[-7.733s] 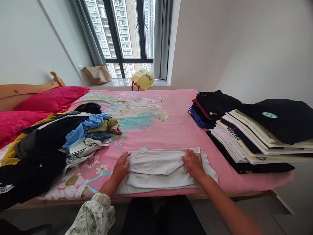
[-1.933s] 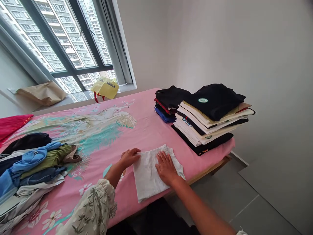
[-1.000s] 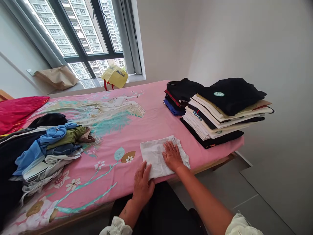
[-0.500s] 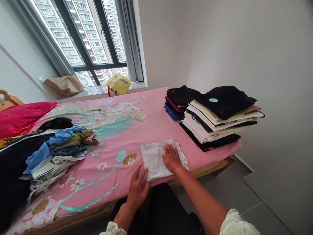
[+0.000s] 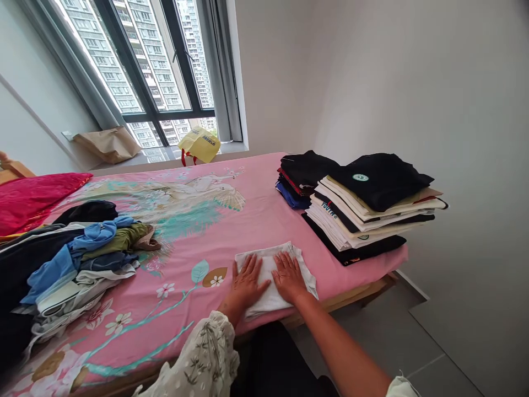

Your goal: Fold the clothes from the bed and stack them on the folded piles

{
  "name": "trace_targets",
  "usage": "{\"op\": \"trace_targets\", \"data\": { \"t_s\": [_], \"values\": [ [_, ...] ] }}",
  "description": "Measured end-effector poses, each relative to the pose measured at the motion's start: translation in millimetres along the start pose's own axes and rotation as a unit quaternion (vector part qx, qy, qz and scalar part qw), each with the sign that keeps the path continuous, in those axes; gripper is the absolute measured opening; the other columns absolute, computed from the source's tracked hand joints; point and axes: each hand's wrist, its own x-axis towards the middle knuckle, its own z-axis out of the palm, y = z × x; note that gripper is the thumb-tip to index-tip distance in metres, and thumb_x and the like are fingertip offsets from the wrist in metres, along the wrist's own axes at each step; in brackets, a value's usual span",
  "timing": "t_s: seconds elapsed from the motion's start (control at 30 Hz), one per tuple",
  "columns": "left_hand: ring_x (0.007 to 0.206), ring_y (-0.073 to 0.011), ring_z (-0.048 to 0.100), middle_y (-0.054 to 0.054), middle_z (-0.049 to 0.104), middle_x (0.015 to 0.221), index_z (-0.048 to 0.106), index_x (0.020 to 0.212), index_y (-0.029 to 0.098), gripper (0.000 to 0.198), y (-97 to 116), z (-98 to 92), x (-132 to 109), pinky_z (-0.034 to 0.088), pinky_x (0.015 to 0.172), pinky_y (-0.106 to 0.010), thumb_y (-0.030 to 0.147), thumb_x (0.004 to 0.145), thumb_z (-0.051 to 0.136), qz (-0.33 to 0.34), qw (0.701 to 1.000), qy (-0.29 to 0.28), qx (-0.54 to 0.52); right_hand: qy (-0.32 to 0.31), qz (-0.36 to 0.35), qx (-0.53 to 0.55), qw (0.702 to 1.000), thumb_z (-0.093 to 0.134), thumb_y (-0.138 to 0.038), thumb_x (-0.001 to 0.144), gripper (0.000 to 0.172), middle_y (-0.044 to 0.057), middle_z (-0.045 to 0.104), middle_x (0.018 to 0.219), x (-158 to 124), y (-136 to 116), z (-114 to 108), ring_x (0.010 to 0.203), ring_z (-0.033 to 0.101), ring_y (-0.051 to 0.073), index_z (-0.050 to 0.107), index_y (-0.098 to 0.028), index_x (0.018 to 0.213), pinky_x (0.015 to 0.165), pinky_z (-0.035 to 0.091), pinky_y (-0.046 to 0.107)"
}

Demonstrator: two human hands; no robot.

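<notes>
A small folded white garment (image 5: 269, 263) lies near the front edge of the pink bedsheet (image 5: 248, 220). My left hand (image 5: 247, 281) lies flat on its left half, fingers spread. My right hand (image 5: 288, 277) presses flat on its right half, beside the left hand. Both hands are open and hold nothing. To the right stands a tall stack of folded shirts (image 5: 372, 209), black and white, with a smaller dark stack (image 5: 301, 176) behind it.
A loose heap of unfolded clothes (image 5: 70, 259) covers the bed's left side, with red pillows (image 5: 37, 193) behind. A yellow bag (image 5: 201, 144) and a brown paper bag (image 5: 108, 143) sit on the window sill. Grey floor lies to the right.
The white garment went from a long band to a small square. My left hand came from the bed's front edge onto the garment beside my right hand.
</notes>
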Motion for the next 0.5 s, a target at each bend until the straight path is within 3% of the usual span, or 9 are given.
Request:
{"op": "trace_targets", "data": {
  "t_s": [0.1,0.2,0.27,0.33,0.4,0.5],
  "values": [
    [0.142,-0.0296,0.011,-0.014,0.019,0.154,0.026,0.145,0.017,0.076,-35.6,7.0,-10.0,0.000,0.112,-0.056,0.056,0.082,0.046,-0.102,0.994,0.021,-0.026,-0.002,0.005,0.007,1.000,0.026,-0.041,0.095,0.056,0.004,0.020,0.154,0.0,0.0,0.0,0.142,0.009,0.020,0.030,-0.017,0.145,0.114,-0.004,0.041],
    [0.140,-0.0309,0.019,-0.019,0.027,0.151,0.027,0.143,0.011,0.086,-49.4,-1.7,-22.7,0.011,0.114,-0.048,0.049,0.074,0.061,-0.185,0.963,0.066,-0.186,-0.002,0.008,0.013,1.000,0.027,-0.040,0.094,0.056,0.005,0.020,0.154,0.4,-0.2,1.9,0.142,0.009,0.020,0.029,-0.017,0.145,0.114,-0.005,0.040],
    [0.135,-0.0331,0.030,-0.019,0.039,0.144,0.034,0.139,0.012,0.088,-44.7,-10.3,-28.4,0.021,0.112,-0.046,0.042,0.065,0.071,-0.239,0.893,0.069,-0.374,0.004,0.007,0.014,1.000,0.028,-0.040,0.094,0.056,0.005,0.021,0.153,0.5,-0.7,3.3,0.142,0.009,0.021,0.030,-0.016,0.145,0.114,-0.005,0.041],
    [0.124,-0.0344,0.047,-0.019,0.054,0.131,0.047,0.129,0.013,0.078,-33.1,-17.0,-30.1,0.037,0.103,-0.046,0.038,0.061,0.076,-0.270,0.808,0.036,-0.522,0.012,0.006,0.015,1.000,0.028,-0.039,0.094,0.056,0.006,0.022,0.153,0.5,-1.4,3.9,0.142,0.010,0.021,0.030,-0.016,0.145,0.114,-0.005,0.041],
    [0.107,-0.0313,0.060,-0.016,0.063,0.119,0.055,0.117,0.014,0.062,-19.0,-20.5,-27.9,0.049,0.089,-0.041,0.036,0.063,0.075,-0.277,0.756,-0.001,-0.593,0.018,0.004,0.016,1.000,0.029,-0.039,0.095,0.055,0.007,0.023,0.153,0.2,-2.0,3.0,0.142,0.011,0.021,0.031,-0.015,0.144,0.114,-0.004,0.042],
    [0.090,-0.0278,0.067,-0.016,0.069,0.106,0.059,0.106,0.012,0.043,1.5,-24.3,-18.7,0.055,0.078,-0.039,0.028,0.068,0.069,-0.297,0.690,-0.047,-0.659,0.027,0.001,0.029,0.999,0.029,-0.038,0.095,0.053,0.008,0.025,0.152,-1.3,-2.3,-1.8,0.142,0.013,0.022,0.035,-0.015,0.142,0.115,-0.001,0.042]
  ]
}}
